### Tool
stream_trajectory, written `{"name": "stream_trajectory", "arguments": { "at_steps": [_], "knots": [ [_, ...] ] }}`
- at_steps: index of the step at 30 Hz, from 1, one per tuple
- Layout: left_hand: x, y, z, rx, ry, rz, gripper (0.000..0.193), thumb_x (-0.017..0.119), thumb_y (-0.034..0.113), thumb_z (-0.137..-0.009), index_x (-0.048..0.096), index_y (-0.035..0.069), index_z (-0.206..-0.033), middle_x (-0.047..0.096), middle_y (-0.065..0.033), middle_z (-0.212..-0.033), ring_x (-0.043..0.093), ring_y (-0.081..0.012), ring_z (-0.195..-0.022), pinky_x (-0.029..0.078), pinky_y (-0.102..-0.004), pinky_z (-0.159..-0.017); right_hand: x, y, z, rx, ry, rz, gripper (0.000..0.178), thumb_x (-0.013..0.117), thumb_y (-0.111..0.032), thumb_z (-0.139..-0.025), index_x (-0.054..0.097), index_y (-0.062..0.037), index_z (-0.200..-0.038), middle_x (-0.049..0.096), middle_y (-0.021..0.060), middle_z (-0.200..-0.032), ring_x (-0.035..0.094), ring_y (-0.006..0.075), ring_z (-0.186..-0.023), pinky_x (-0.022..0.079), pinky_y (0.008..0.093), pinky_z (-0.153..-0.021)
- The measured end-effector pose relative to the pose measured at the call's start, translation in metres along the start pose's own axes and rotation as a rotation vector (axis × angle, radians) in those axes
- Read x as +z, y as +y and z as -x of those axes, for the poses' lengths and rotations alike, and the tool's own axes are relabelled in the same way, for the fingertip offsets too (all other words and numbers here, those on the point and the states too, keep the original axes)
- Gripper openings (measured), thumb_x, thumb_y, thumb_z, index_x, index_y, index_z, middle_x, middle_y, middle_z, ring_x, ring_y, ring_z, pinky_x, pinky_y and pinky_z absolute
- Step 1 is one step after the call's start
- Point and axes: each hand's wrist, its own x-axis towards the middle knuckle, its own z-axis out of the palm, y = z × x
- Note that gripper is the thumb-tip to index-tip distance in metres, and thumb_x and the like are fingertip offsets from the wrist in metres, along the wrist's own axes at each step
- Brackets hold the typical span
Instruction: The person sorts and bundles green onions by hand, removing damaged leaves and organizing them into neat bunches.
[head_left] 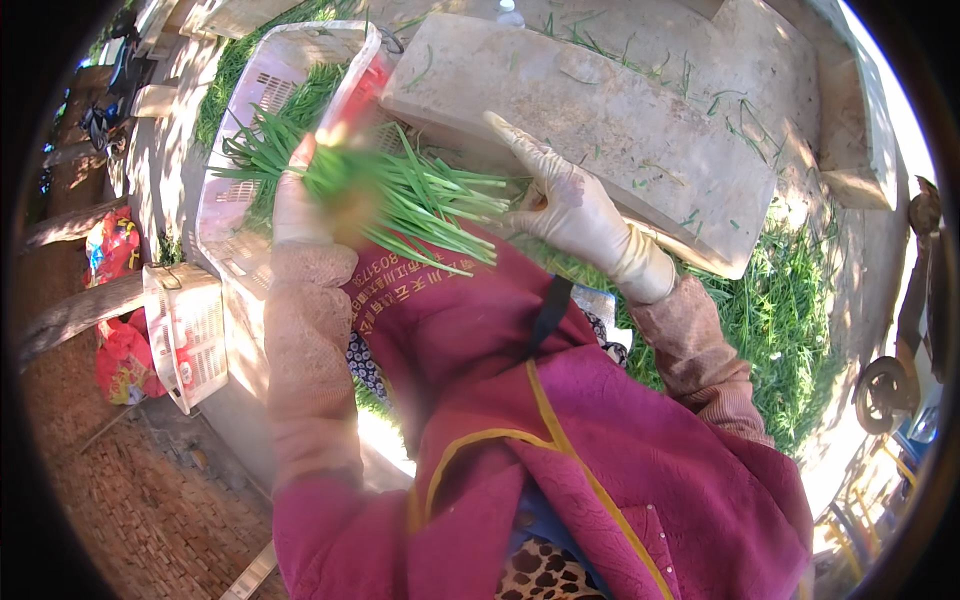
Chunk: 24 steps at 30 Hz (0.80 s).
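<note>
Green chives (420, 200) are lying bunched across your lap over the crate (235, 200), your gloved left hand (300, 205) gripping the root end (blurred, so I cannot tell how tightly) while your right hand (565, 195), fingers spread, is steadying the loose tips beside the slab (600, 120), probably to even them.

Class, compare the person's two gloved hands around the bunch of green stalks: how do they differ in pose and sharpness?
The left hand is closed around the bunch of long green stalks and looks blurred; the right hand is open, fingers extended, at the stalk ends, and looks sharp. Both wear pale gloves.
</note>
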Motion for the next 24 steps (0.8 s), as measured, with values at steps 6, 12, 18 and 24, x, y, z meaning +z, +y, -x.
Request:
{"name": "stream_trajectory", "arguments": {
  "at_steps": [6, 12, 18, 24],
  "knots": [
    [0.029, 0.005, 0.025, 0.071, -0.005, 0.043, 0.021, 0.056, 0.028, -0.095, 0.062, 0.009, -0.090, 0.070, -0.0078, -0.092, 0.065, -0.0295, -0.091, 0.052, -0.0456, -0.084, 0.016, 0.026, 0.018, 0.110, -0.210, -0.266, 0.021, 0.060, -0.011, -0.090, 0.070, -0.0061, -0.108, 0.068, 0.0018, -0.083, 0.054, 0.0048, -0.060, 0.047, 0.0194, -0.059],
    [0.037, 0.008, 0.031, 0.136, 0.149, -0.035, 0.021, 0.051, 0.029, -0.097, 0.054, 0.012, -0.086, 0.057, -0.0022, -0.086, 0.057, -0.0234, -0.087, 0.049, -0.0431, -0.084, -0.037, 0.079, 0.084, 0.751, -0.435, -0.034, 0.023, 0.063, -0.021, -0.090, 0.071, -0.0099, -0.108, 0.071, 0.0055, -0.086, 0.059, 0.0075, -0.066, 0.048, 0.0217, -0.061],
    [0.032, 0.007, 0.027, 0.017, -0.162, 0.009, 0.022, 0.049, 0.031, -0.098, 0.054, 0.013, -0.085, 0.057, -0.0008, -0.084, 0.058, -0.0246, -0.089, 0.048, -0.0429, -0.086, -0.022, 0.075, 0.067, 0.255, -0.051, 0.072, 0.049, 0.069, -0.033, -0.085, 0.059, -0.0094, -0.127, 0.068, 0.0118, -0.112, 0.065, 0.0173, -0.088, 0.050, 0.0298, -0.082],
    [0.078, -0.024, 0.026, 0.167, 0.090, -0.116, 0.022, 0.056, 0.032, -0.094, 0.054, 0.014, -0.082, 0.057, -0.0003, -0.075, 0.056, -0.0189, -0.069, 0.046, -0.0311, -0.074, 0.047, 0.018, -0.010, 0.245, -0.128, -0.719, 0.040, 0.065, -0.029, -0.091, 0.063, 0.0000, -0.118, 0.067, 0.0063, -0.112, 0.059, 0.0097, -0.095, 0.046, 0.0254, -0.088]
  ]
}}
